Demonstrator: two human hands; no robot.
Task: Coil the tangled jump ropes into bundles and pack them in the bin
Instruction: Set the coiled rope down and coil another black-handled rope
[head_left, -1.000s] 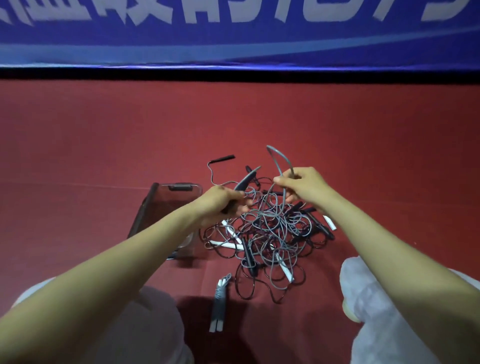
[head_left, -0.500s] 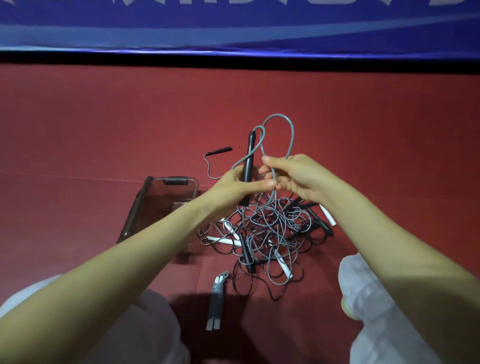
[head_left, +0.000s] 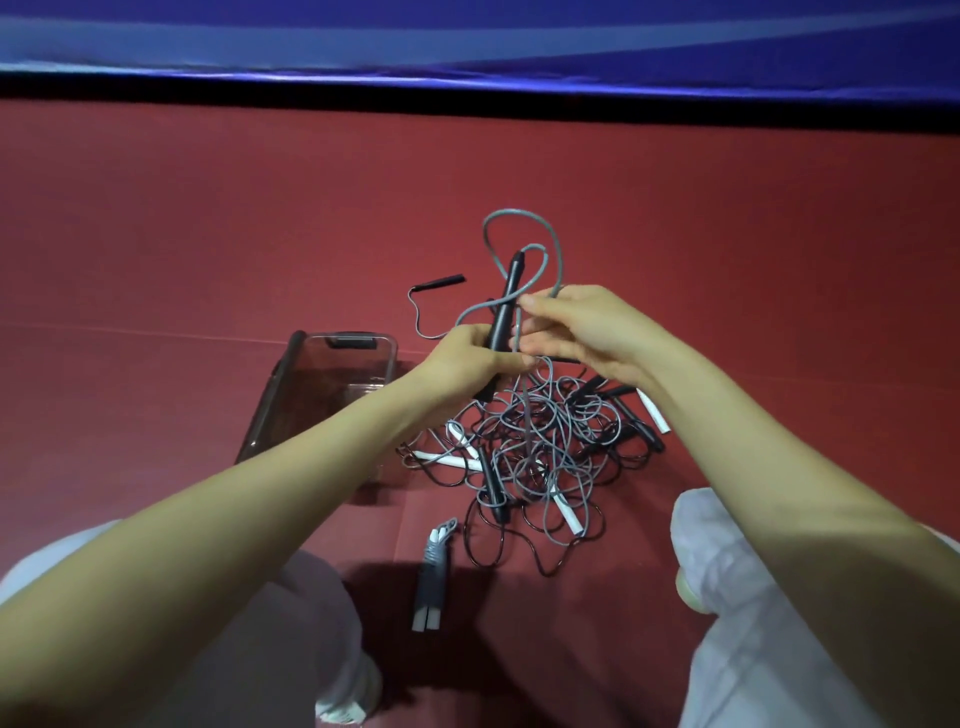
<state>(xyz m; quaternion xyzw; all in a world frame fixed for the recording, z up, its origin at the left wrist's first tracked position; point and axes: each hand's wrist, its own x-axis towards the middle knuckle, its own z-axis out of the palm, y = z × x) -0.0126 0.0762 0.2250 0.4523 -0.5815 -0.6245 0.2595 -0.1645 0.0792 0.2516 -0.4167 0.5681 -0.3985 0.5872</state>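
Up off the floor comes one jump rope: the left hand (head_left: 465, 364) has its fingers wrapped round a black handle (head_left: 503, 312), which stands nearly upright, tip tilted a touch away from the person. Right beside it, the right hand (head_left: 582, 327) pinches the grey cord (head_left: 558, 249) between thumb and fingertips. The two hands sit close together, all but touching across the handle. Above them the cord arcs in a tall loop and a smaller one that curls round the handle's tip, then drops between the hands.

Directly beneath the hands lies the tangled pile (head_left: 545, 447), grey and black cords knotted over one another, with black handles poking out under the right hand and white handles (head_left: 447, 460) showing at its edges. Nearer the person than the pile, below the left hand, one finished bundle (head_left: 434, 577) lies on the floor, wrapped tight, its two pale handle ends side by side.

Left of the left hand, partly under its forearm, sits the clear bin (head_left: 283, 374), a dark latch on its far end; I cannot tell if anything is in it. Just beyond the left hand, a loose black handle (head_left: 441, 282) trails its cord back toward the pile.

All of it rests on a red floor (head_left: 208, 234), with a blue banner (head_left: 467, 41) far beyond the hands and the person's knees in pale trousers (head_left: 727, 597) either side.
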